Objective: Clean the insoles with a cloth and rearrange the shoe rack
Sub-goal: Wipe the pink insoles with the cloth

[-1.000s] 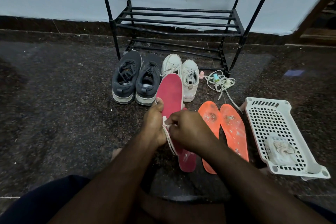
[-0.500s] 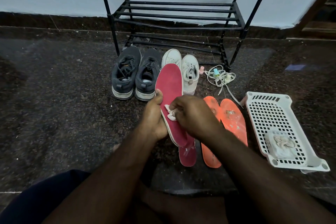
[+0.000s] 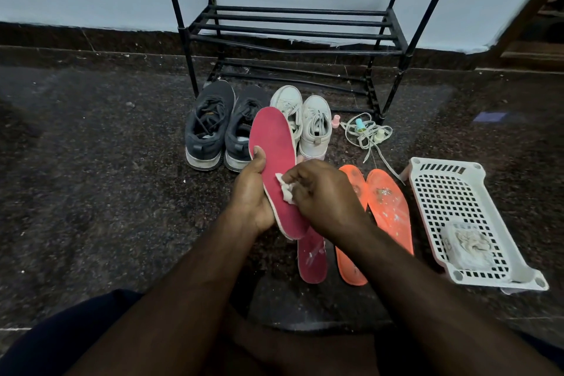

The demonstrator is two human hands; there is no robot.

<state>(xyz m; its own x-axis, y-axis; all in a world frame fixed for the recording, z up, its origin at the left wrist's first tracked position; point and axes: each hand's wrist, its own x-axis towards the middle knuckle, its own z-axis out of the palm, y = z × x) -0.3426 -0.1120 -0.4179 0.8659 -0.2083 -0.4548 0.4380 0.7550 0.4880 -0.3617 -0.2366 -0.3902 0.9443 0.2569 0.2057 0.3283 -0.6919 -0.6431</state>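
Observation:
My left hand (image 3: pixel 251 192) grips a red insole (image 3: pixel 274 143) by its left edge and holds it above the floor, toe end pointing away. My right hand (image 3: pixel 323 195) pinches a small white cloth (image 3: pixel 285 191) and presses it against the insole's middle. A second red insole (image 3: pixel 312 259) lies on the floor under my hands. Two orange insoles (image 3: pixel 389 207), speckled with dirt, lie side by side to its right. The black shoe rack (image 3: pixel 293 30) stands against the wall with bare shelves.
A dark grey pair of sneakers (image 3: pixel 210 128) and a white pair (image 3: pixel 316 122) stand in front of the rack. Loose laces with small bottles (image 3: pixel 366 131) lie to their right. A white perforated tray (image 3: pixel 451 204) on the right holds a crumpled cloth.
My right hand has slid the cloth up the red insole from its heel end toward the middle. The left hand keeps the same grip.

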